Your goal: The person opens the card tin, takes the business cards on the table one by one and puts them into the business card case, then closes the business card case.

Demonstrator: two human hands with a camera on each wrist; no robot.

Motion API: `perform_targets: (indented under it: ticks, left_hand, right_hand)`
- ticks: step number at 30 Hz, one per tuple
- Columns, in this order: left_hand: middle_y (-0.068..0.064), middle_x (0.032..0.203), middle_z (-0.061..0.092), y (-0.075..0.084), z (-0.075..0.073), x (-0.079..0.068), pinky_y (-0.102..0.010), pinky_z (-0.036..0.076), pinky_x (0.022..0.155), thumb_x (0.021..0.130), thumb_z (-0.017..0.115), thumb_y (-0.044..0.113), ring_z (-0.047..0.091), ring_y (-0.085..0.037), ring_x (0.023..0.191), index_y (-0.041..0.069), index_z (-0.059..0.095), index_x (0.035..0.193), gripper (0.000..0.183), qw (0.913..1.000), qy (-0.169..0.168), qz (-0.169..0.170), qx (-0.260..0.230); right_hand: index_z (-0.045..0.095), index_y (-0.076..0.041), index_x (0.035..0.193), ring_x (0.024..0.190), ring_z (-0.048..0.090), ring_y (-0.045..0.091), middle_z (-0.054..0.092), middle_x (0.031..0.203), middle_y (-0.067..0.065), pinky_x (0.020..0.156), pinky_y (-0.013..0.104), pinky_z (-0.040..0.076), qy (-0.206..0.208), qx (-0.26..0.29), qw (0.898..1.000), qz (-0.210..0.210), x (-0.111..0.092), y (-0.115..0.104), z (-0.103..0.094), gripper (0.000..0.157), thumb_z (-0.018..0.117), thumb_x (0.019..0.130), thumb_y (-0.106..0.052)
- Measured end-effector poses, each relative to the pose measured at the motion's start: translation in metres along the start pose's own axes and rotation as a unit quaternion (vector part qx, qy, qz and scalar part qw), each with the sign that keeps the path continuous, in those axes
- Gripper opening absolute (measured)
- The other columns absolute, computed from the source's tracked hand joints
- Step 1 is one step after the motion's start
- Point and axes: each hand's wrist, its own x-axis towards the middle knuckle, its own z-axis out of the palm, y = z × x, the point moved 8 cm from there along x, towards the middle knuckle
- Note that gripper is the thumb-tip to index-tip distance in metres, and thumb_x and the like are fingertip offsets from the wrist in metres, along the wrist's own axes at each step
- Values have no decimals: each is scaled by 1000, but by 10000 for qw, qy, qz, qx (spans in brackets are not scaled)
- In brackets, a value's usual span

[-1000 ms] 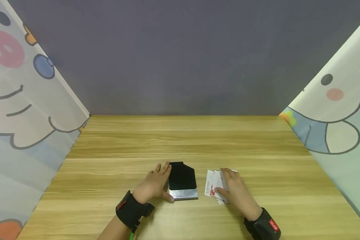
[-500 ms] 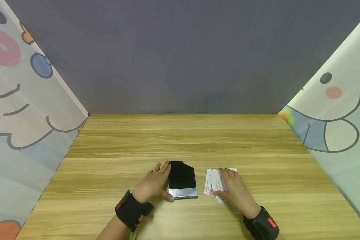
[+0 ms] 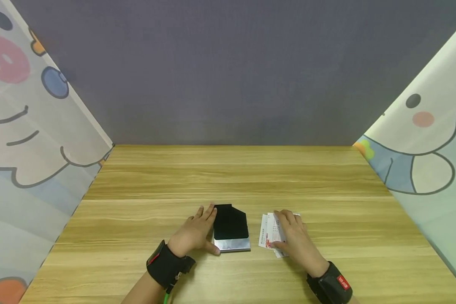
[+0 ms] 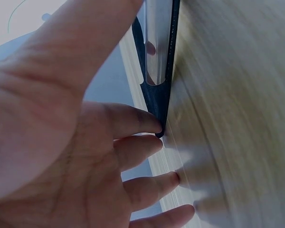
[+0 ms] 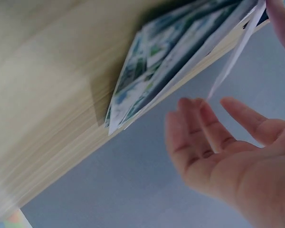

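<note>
My left hand lies with fairly straight fingers at the left edge of a flat black card holder with a silver strip along its near side. Its thumb touches the near left corner and its index finger the far left edge; in the left wrist view, a fingertip meets the holder's dark corner. To the right, my right hand holds a white printed card by its edges, over a small fanned pile of cards. In the right wrist view, this card's raised edge stands apart from the pile, whose undersides show coloured pictures.
Both hands work on a wood-grain table. A dark grey panel rises behind it. Cartoon-printed panels flank the table on both sides. Each wrist wears a black strap.
My right hand has slid slightly to the left and away from me, and the top card has shifted left over the pile. The left hand and the card holder have stayed put.
</note>
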Motion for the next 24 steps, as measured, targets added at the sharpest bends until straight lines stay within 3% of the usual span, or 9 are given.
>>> perform_targets:
  ticks: [15, 19, 24]
  left_hand:
    - [-21, 151, 15, 1, -2, -1, -63, 30, 99, 59, 74, 52, 14, -44, 133, -3, 21, 142, 113, 9999, 75, 93, -58]
    - [-21, 151, 15, 1, -3, -1, -63, 30, 99, 59, 74, 51, 14, -44, 133, -3, 20, 142, 113, 9999, 73, 95, -81]
    - [-20, 152, 14, 2, -3, -2, -64, 29, 100, 60, 74, 51, 13, -44, 134, -3, 19, 142, 113, 9999, 60, 81, -136]
  right_hand:
    - [32, 3, 135, 111, 47, 39, 41, 126, 26, 83, 48, 51, 93, 650, 9978, 46, 3, 1, 0, 89, 78, 59, 3]
    - [31, 3, 136, 92, 55, 28, 46, 123, 26, 72, 40, 54, 69, 851, 9962, 197, 4, 3, -2, 87, 76, 61, 7]
    - [34, 4, 133, 69, 50, 12, 58, 98, 15, 55, 29, 48, 45, 1043, 9938, 386, 5, 6, -4, 78, 72, 66, 9]
